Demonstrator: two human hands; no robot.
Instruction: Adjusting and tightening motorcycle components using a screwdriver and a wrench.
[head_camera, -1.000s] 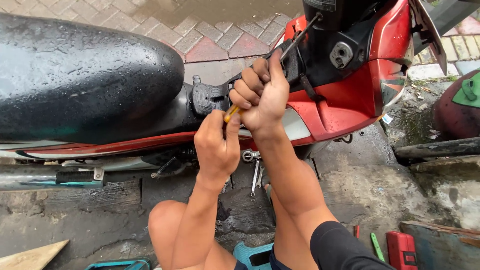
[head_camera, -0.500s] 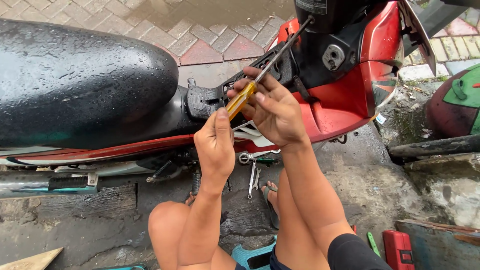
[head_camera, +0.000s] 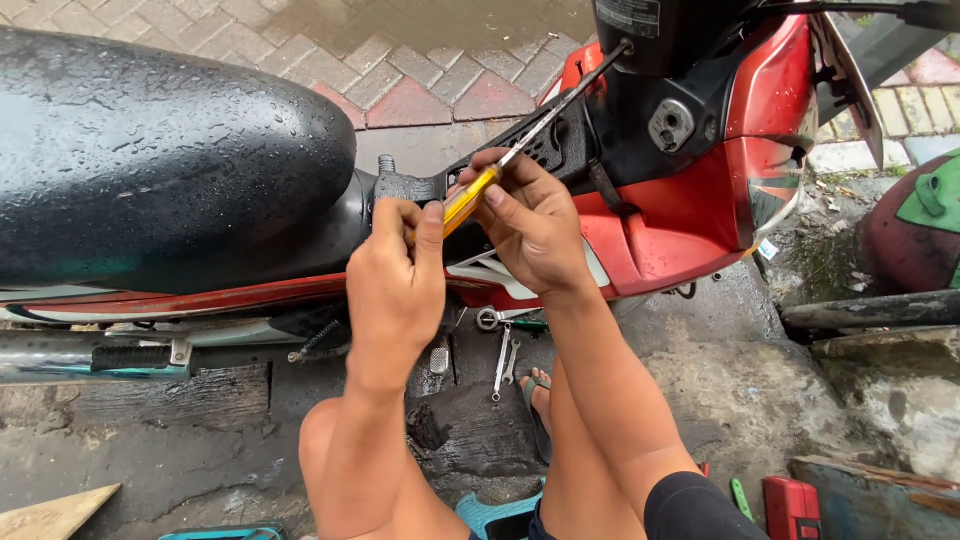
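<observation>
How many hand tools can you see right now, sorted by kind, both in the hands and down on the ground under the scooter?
Screwdrivers: 1, the yellow-handled screwdriver held in both hands against the scooter.
Wrenches: 2, the wrenches lying on the wet ground below; a third may lie among them, too small to tell.
Total: 3

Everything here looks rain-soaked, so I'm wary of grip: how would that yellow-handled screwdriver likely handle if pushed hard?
The screwdriver probably stays stiff: its thin metal shaft looks straight. Its smooth yellow handle may be slippery, as the seat is beaded with water. Both the right hand and left hand hold it, which likely steadies it.
</observation>
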